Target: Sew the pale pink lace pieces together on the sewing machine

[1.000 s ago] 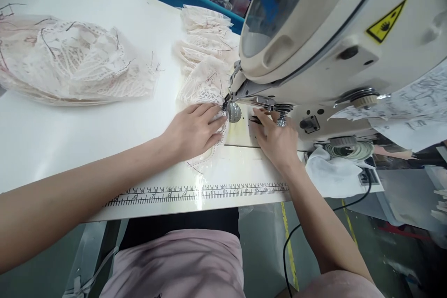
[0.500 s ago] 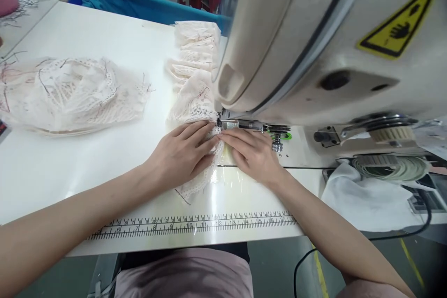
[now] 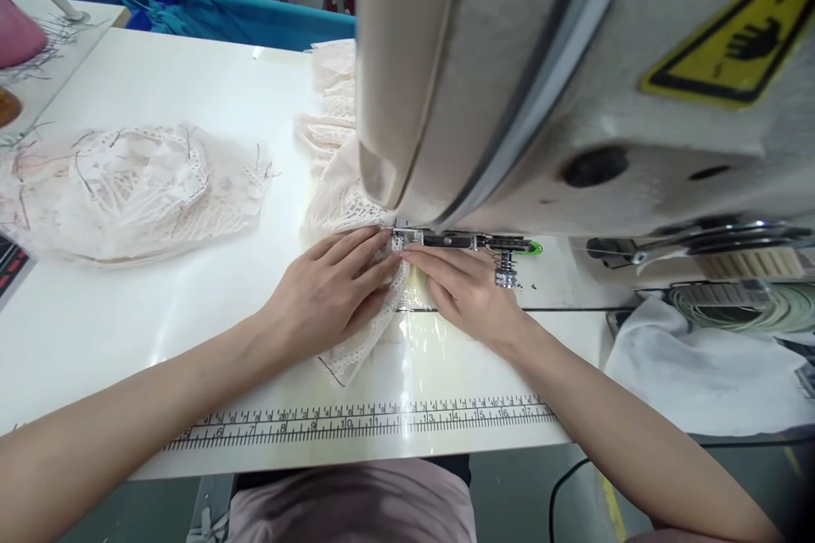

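Observation:
A strip of pale cream lace fabric (image 3: 340, 178) runs under the head of a sewing machine (image 3: 446, 85), its near end a pointed corner with dark thread along it. My left hand (image 3: 337, 284) lies flat on the lace, fingers stretched towards the presser foot (image 3: 407, 237). On the other side, my right hand (image 3: 468, 284) rests with fingers extended, tips touching the lace edge just in front of the foot. The needle point and the fabric beneath my fingers are hidden.
More lace pieces (image 3: 137, 191) lie heaped at the left. A printed ruler (image 3: 356, 424) runs along the table's front edge. White cloth (image 3: 700, 369) sits at the right below the handwheel area. A pink thread cone (image 3: 19, 32) stands at the far left.
The view has shifted, so the machine head looms larger and covers more of the lace at the back. Both hands stay by the presser foot, nearly unmoved on the lace.

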A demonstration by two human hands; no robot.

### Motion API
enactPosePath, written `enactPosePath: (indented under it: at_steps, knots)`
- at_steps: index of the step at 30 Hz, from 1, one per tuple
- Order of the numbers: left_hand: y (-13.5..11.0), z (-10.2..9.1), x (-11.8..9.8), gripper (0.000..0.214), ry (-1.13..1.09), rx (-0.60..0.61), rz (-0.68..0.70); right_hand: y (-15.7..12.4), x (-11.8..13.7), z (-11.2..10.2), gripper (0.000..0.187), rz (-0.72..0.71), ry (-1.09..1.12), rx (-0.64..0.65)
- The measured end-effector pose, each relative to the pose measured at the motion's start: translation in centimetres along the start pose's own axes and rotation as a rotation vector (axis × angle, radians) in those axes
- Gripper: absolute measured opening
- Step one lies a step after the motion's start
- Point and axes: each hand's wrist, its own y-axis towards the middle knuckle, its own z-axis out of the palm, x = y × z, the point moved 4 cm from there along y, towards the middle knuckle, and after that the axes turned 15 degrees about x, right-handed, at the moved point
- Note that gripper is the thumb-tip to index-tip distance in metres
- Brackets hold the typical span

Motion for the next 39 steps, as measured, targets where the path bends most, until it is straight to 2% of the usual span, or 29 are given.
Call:
enactPosePath:
  at_steps: [3,8,17,32,37,39]
  knots:
    - [0.0,0.0,0.0,0.037,-0.003,0.001,0.000,-0.1,-0.1,0.1,0.042,-0.025,-0.013,-0.013]
    - [0.0,-0.1,0.0,0.037,-0.004,0.003,-0.003,-0.3,0.2,-0.2,0.039,-0.135,-0.050,-0.126]
    - [-0.1,0.1,0.0,0.038,-0.022,-0.004,-0.002,-0.3,0.5,-0.6,0.032,-0.227,-0.109,-0.262]
    - [-0.1,0.2,0.0,0.038,-0.017,-0.010,-0.003,-0.4,0.5,-0.2,0.034,-0.212,-0.146,-0.250]
    - [0.0,-1.6,-0.4,0.027,0.104,-0.100,0.049,-0.6,1.2,-0.6,0.034,-0.259,-0.209,-0.295]
    - [-0.1,-2.8,-0.6,0.024,0.138,-0.081,0.086,-0.6,1.8,-0.8,0.034,-0.277,-0.246,-0.266]
